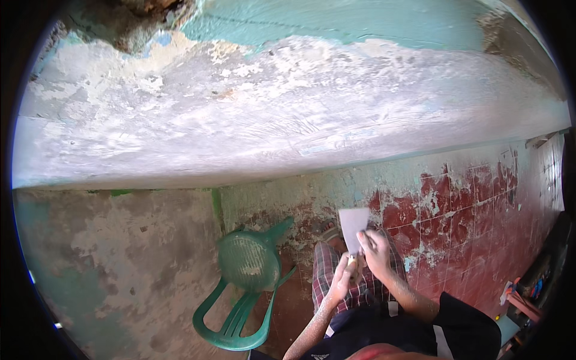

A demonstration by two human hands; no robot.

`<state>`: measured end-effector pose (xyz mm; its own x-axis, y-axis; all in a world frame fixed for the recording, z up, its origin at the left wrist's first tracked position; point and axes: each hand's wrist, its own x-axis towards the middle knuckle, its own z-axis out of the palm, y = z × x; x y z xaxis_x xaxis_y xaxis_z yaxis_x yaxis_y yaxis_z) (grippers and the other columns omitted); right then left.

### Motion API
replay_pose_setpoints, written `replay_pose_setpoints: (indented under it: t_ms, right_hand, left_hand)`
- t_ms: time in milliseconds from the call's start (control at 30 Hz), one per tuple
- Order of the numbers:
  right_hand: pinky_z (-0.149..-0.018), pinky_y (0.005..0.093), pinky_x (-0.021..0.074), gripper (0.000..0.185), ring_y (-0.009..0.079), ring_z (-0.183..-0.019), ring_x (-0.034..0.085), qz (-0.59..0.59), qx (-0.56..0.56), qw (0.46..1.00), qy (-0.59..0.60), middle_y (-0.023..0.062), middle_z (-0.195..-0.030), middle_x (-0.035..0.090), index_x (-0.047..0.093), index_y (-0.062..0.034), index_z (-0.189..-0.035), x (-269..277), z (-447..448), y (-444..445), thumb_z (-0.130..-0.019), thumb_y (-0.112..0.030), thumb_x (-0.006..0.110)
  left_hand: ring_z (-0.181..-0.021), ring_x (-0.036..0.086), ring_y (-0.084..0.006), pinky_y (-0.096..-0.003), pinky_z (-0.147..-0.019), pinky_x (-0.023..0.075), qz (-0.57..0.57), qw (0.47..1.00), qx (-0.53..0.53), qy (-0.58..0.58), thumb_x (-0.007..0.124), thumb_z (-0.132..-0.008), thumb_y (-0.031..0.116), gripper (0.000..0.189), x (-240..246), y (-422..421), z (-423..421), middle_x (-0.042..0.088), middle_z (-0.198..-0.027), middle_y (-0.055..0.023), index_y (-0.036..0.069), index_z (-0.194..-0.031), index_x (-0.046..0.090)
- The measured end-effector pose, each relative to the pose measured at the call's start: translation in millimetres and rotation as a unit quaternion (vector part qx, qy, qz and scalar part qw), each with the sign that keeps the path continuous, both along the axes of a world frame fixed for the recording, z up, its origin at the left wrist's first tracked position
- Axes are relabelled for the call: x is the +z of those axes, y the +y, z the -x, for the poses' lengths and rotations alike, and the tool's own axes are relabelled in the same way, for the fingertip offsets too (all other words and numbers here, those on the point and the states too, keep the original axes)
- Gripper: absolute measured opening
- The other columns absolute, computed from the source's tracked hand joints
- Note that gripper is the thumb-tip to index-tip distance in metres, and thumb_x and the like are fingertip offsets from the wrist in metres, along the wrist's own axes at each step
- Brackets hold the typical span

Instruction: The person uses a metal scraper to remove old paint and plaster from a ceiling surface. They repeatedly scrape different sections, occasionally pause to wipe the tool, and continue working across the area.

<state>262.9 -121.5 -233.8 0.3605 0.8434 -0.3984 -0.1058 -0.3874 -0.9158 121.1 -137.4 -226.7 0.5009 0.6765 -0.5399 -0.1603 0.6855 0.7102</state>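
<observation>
A putty knife (354, 225) with a broad, flat blade is held up in front of my lap, its blade pointing away from me toward the wall. My left hand (344, 276) is wrapped around its handle, most of which the fingers hide. My right hand (377, 252) pinches the blade's right edge near the handle, thumb on the face. Pale dust speckles both forearms. Beyond the blade rises a wall (270, 117) with a whitish, scraped surface, patchy and scratched; turquoise paint (342, 22) covers its upper part.
A green plastic chair (249, 261) stands to my left by a stained, patchy wall (117, 265). Red floor tiles (432, 220) are spattered with pale residue. Dark furniture with assorted items (531, 292) sits at far right. Broken masonry (130, 22) shows at upper left.
</observation>
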Motion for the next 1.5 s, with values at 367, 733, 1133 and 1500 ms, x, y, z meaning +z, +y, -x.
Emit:
replay_pose_setpoints:
  t_ms: [367, 733, 1133, 1500]
  right_hand:
    - [-0.053, 0.0294, 0.0362, 0.022, 0.0125, -0.058, 0.044, -0.264, 0.067, 0.955, -0.122, 0.0084, -0.063, 0.048, 0.056, 0.0025, -0.086, -61.1, -6.5, 154.7, -0.098, -0.016, 0.057]
    - [-0.062, 0.0194, 0.0457, 0.031, 0.0073, -0.073, 0.058, -0.561, -0.102, 0.814, -0.111, 0.0099, -0.088, 0.065, 0.046, 0.0069, -0.117, -149.3, -27.0, 228.2, -0.093, -0.003, 0.063]
    - [-0.062, 0.0162, 0.0379, 0.022, 0.0028, -0.072, 0.044, -0.561, -0.078, 0.815, -0.12, -0.0008, -0.084, 0.051, 0.049, 0.0015, -0.107, -149.9, -37.4, 233.7, -0.096, -0.012, 0.062]
    - [-0.068, 0.0178, 0.0378, 0.021, 0.0042, -0.078, 0.044, -0.542, -0.076, 0.826, -0.138, -0.0005, -0.087, 0.052, 0.048, 0.0028, -0.109, -147.3, -34.1, 229.2, -0.099, -0.013, 0.058]
  left_hand:
    - [-0.052, 0.042, -0.0068, -0.0217, -0.046, 0.0352, -0.253, 0.951, 0.178, 0.021, 0.042, -0.104, 0.029, 0.029, -104.6, 114.5, -29.4, 0.046, -0.068, 0.0016, 0.001, -0.106, 0.049]
    - [-0.055, 0.055, -0.0148, -0.0304, -0.053, 0.0428, -0.516, 0.83, 0.191, 0.097, 0.049, -0.099, 0.019, 0.023, -191.3, 213.0, -73.1, 0.056, -0.064, -0.0076, -0.001, -0.106, 0.058]
    - [-0.054, 0.047, -0.0127, -0.03, -0.052, 0.0387, -0.499, 0.851, 0.16, 0.03, 0.047, -0.102, 0.021, 0.022, -191.0, 223.5, -75.0, 0.051, -0.061, -0.0071, 0.0, -0.096, 0.052]
    - [-0.055, 0.044, -0.0118, -0.0316, -0.053, 0.0394, -0.541, 0.819, 0.187, 0.047, 0.045, -0.104, 0.026, 0.03, -188.2, 216.7, -74.4, 0.049, -0.059, -0.0074, 0.001, -0.089, 0.049]
